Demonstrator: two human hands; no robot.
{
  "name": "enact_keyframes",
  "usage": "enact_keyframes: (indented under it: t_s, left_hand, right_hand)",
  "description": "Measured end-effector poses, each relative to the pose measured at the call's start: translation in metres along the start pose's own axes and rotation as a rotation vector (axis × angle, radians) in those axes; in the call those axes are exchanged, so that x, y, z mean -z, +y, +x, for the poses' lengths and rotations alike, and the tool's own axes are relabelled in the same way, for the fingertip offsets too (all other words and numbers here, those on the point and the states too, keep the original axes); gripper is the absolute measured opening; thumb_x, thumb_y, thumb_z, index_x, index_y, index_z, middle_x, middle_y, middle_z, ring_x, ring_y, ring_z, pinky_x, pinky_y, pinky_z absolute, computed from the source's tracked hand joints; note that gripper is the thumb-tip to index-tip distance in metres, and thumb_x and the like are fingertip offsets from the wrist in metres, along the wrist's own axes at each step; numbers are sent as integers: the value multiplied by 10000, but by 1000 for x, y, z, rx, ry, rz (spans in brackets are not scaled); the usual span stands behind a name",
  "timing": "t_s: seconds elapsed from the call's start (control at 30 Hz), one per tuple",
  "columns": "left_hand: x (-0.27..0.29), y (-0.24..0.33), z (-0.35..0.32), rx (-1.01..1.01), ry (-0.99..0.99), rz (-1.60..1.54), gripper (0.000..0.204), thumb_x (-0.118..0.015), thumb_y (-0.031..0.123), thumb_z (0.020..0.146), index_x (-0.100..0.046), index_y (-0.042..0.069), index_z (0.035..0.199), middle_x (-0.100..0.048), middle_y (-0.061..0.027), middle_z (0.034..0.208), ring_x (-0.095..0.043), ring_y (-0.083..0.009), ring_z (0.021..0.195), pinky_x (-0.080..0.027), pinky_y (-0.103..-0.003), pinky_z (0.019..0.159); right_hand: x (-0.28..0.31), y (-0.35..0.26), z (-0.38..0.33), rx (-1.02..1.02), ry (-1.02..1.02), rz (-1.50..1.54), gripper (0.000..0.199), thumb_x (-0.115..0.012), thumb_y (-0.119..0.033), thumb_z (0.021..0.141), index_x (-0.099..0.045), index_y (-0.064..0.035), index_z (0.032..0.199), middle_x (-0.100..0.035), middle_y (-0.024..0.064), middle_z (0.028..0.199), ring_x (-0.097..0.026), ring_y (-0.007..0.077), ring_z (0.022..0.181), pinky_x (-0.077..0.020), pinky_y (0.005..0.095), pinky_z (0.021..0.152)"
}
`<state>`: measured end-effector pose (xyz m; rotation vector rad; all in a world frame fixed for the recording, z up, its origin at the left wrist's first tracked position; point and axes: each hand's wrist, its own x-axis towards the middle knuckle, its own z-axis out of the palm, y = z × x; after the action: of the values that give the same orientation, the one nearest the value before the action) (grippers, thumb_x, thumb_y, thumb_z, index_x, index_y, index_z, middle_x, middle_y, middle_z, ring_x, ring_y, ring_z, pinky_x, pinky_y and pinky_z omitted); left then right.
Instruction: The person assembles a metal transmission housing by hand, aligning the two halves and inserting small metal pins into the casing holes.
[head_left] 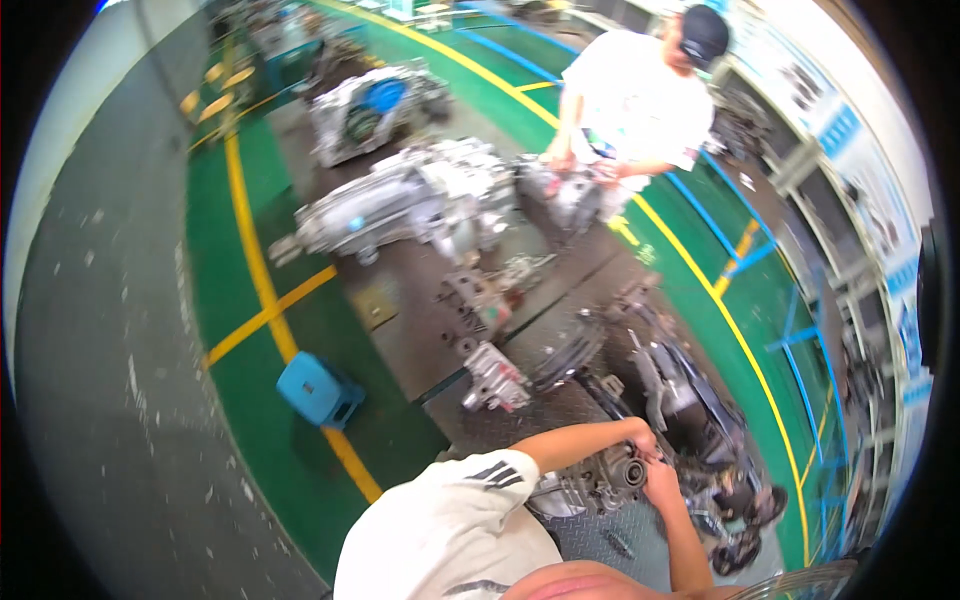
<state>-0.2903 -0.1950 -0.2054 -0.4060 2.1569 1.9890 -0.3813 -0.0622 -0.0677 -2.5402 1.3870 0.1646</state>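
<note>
A grey metal gearbox housing [598, 484] with a round ringed opening lies on the metal bench top [640, 562] right in front of me. My left hand [640, 436] reaches across to its far edge, fingers curled. Close beside it, at the housing's right edge, is my right hand [659, 482], also with bent fingers. The two hands almost meet. Whatever lies between the fingers is too small and blurred to name. Just beyond the hands rests a large dark open engine assembly [690, 395].
A silver-and-red metal casting [497, 378] sits left of my arm. Large transmissions [410, 200] stand further along the bench. Across it, a co-worker in a white shirt [640, 105] handles another metal unit [565, 195]. A blue stool [318, 388] stands on the green floor; blue rails [735, 225] run at right.
</note>
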Motion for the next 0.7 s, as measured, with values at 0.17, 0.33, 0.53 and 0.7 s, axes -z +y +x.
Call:
enact_keyframes:
  t_s: [0.17,0.33,0.53,0.7]
  left_hand:
    - [-2,23,-28,56,-41,129,713,-316,618,1029,-684,48,1250,-708,-83,1198,-652,-233,1085,-428,-417,1012]
    - [1,23,-27,154,-11,230,707,-305,614,1032,-689,61,1247,-704,-71,1207,-636,-260,1096,-425,-416,1007]
    - [-1,22,-18,145,1,154,714,-332,627,1023,-710,46,1190,-703,-84,1177,-625,-255,1035,-443,-406,965]
    - [5,1,-15,106,3,151,690,-368,605,1021,-705,22,1169,-700,-115,1132,-615,-276,984,-450,-428,912]
  right_hand:
    - [-15,11,0,-281,-197,-63,226,-609,-112,851,-638,-27,1058,-669,286,855,-656,468,859,-525,532,751]
    - [-5,2,-4,-175,-12,53,300,-618,-78,813,-623,-21,1107,-670,267,941,-634,472,904,-516,531,783]
    - [-2,9,-2,-146,-122,-103,208,-651,-71,763,-639,-15,963,-665,246,806,-651,454,779,-531,536,724]
    - [1,6,15,-121,-145,-171,175,-639,-87,789,-652,-40,957,-664,232,780,-656,443,741,-536,528,694]
